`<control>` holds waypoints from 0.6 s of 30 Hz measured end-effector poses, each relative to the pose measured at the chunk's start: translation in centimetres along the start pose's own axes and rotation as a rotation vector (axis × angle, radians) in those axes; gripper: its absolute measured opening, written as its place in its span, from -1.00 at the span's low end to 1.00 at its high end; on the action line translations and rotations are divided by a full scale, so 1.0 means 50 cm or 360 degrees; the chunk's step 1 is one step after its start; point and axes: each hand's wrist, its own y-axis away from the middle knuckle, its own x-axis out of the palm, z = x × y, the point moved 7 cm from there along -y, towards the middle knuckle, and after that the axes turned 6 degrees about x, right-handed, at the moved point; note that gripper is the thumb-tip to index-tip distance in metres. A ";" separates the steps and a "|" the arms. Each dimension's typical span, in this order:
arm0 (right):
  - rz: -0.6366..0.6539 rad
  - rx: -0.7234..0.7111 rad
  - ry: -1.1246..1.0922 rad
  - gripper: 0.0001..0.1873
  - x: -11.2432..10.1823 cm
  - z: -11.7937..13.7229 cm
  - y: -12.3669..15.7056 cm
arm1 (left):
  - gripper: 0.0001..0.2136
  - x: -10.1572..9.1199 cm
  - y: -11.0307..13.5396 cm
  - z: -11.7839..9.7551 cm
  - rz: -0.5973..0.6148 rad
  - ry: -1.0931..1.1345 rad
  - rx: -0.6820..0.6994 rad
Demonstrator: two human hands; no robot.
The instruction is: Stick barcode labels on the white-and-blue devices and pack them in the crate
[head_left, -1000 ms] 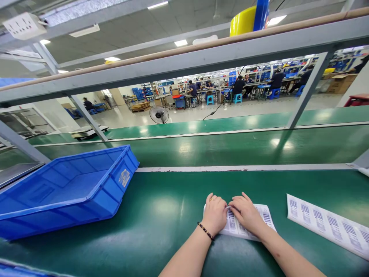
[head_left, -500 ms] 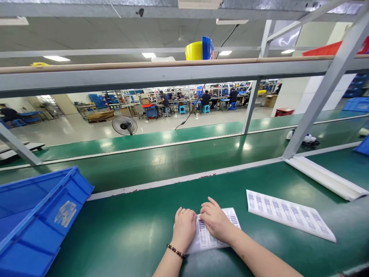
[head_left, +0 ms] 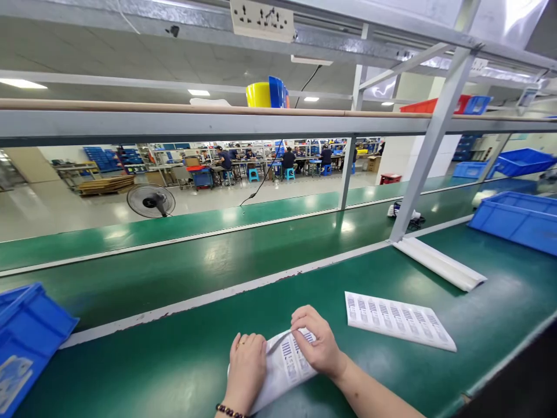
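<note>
A white sheet of barcode labels (head_left: 285, 363) lies on the green bench in front of me, its upper edge lifted and bent. My right hand (head_left: 317, 342) pinches that raised edge between thumb and fingers. At the sheet's left end, my left hand (head_left: 247, 366) holds it with curled fingers, a beaded bracelet on the wrist. The fingers' undersides are hidden. To the right rests a second label sheet (head_left: 398, 321), printed with a row of barcodes, touched by neither hand.
Blue bins stand at the left (head_left: 30, 342) and far right (head_left: 517, 223). A white folded strip or sheet (head_left: 439, 264) lies beside a slanted metal post (head_left: 430, 151). A rail (head_left: 195, 125) crosses ahead. Beyond the benches are a fan (head_left: 151, 200) and seated people.
My right hand has lifted the near label sheet's upper edge, which lay flatter before. The view has turned right, so bench things appear further left and more of the right bin shows.
</note>
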 end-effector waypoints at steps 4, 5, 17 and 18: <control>-0.0028 0.0153 0.0008 -0.77 0.004 -0.029 0.005 | -0.68 0.006 0.001 -0.004 0.0096 0.0030 -0.0033; -0.0004 0.0187 0.0024 -0.68 0.011 -0.036 0.009 | -0.66 0.008 0.001 -0.004 0.0109 0.0056 -0.0045; 0.0584 0.0422 0.0295 -0.09 0.109 -0.090 0.047 | -0.57 0.013 0.039 -0.048 0.0420 -0.0027 0.0013; 0.0609 0.0436 0.0317 -0.09 0.110 -0.093 0.048 | -0.57 0.003 0.048 -0.049 0.0479 -0.0038 0.0030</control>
